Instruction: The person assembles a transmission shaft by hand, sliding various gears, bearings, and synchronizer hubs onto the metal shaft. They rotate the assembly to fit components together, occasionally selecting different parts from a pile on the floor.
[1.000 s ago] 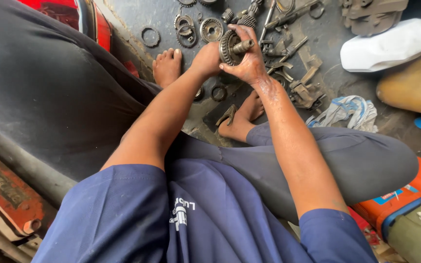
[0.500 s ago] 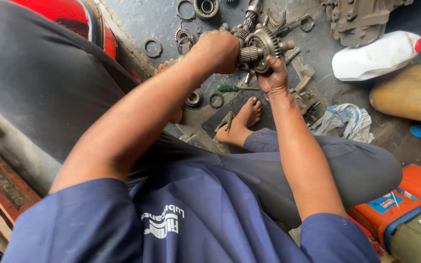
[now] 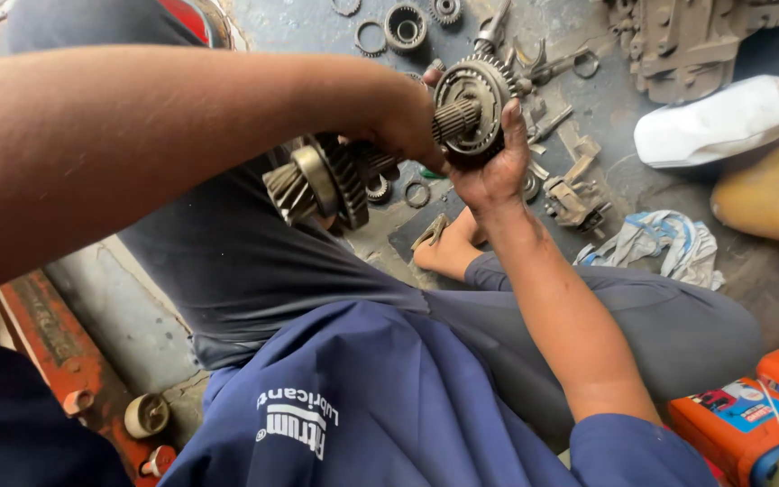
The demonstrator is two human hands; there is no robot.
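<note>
Gears in both hands, raised above the lap. Left hand (image 3: 407,122) wrapped around a gear shaft (image 3: 335,176), splined end pointing down-left, stacked toothed wheels just below the fist. Right hand (image 3: 493,167) cupped under a round toothed gear (image 3: 471,95), fingers curled up around its rim, gripping it firmly. Splined tip of the shaft poking through the centre of that gear, so the two parts touching, held between the hands over the bent knees.

Below and beyond, on the grimy workshop floor (image 3: 606,108): loose rings and a bearing (image 3: 405,25) near the top edge, scattered small metal parts (image 3: 570,194) just right of the right hand, a metal casing (image 3: 687,36) at the upper right. White plastic bottle with a red cap (image 3: 723,122) lying on its side, a yellow container (image 3: 768,194) just beneath it. Crumpled blue-and-white rag (image 3: 660,243) beside the right knee. Bare foot (image 3: 448,248) tucked under the forearm. Orange box (image 3: 750,415) at the lower right corner. Rusty orange bar (image 3: 56,352) along the left, a small roller (image 3: 146,415) against it.
</note>
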